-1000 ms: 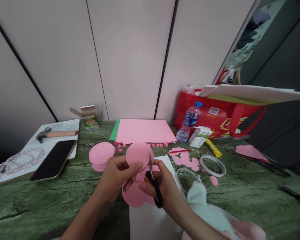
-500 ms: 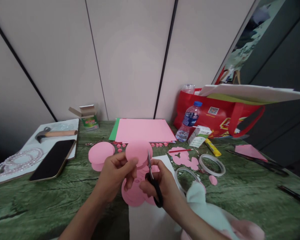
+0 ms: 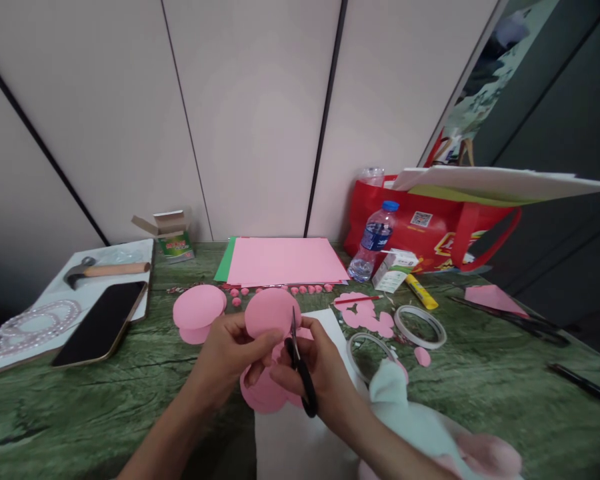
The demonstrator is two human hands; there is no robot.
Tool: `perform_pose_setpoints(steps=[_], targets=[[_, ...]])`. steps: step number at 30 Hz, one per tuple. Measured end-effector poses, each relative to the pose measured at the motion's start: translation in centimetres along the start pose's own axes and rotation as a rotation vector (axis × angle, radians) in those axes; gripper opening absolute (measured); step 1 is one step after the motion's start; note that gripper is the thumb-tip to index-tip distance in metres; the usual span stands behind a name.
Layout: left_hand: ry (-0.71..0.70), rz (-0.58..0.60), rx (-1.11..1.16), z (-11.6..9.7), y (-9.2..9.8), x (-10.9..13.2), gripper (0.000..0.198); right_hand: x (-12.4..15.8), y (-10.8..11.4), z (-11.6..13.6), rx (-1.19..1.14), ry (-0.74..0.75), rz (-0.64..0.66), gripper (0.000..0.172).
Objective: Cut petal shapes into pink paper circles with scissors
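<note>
My left hand point(image 3: 235, 350) pinches a round pink paper disc point(image 3: 273, 312) by its lower left edge, holding it above the table. Black-handled scissors point(image 3: 305, 377) are gripped in my right hand point(image 3: 325, 373), their blades pointing up across the disc's right edge. Whether the blades are cutting into the paper cannot be made out. Beneath both hands, more round pink paper pieces point(image 3: 263, 393) lie on a white sheet point(image 3: 300, 447), partly hidden by my fingers. A stack of pink discs point(image 3: 200, 308) rests left of my left hand.
Pink cardstock point(image 3: 287, 261) lies at the back, with small pink rolled pieces before it. To the right are tape rolls point(image 3: 420, 327), paper scraps point(image 3: 365, 315), a water bottle point(image 3: 375, 240) and a red bag point(image 3: 410, 230). A phone point(image 3: 103, 323) and hammer point(image 3: 107, 270) lie left.
The disc has tipped back and sits slightly lower, with the scissors still at its right edge. The whole view has shifted a little.
</note>
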State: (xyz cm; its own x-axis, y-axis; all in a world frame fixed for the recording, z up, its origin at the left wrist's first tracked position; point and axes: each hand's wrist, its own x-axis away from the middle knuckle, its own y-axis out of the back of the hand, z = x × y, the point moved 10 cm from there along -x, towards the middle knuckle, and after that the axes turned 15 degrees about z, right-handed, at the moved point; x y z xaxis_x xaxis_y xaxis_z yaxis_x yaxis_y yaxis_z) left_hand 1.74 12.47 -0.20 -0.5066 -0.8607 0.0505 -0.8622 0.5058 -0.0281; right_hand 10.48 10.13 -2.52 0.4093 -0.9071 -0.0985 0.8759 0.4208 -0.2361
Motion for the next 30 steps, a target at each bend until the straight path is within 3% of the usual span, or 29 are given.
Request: perform_pose_setpoints(steps=[30], targets=[[-0.049,-0.012,0.004,-0.26,0.49,-0.09,0.021,-0.05,-0.01,-0.63,-0.026,-0.05,0.009,0.058]])
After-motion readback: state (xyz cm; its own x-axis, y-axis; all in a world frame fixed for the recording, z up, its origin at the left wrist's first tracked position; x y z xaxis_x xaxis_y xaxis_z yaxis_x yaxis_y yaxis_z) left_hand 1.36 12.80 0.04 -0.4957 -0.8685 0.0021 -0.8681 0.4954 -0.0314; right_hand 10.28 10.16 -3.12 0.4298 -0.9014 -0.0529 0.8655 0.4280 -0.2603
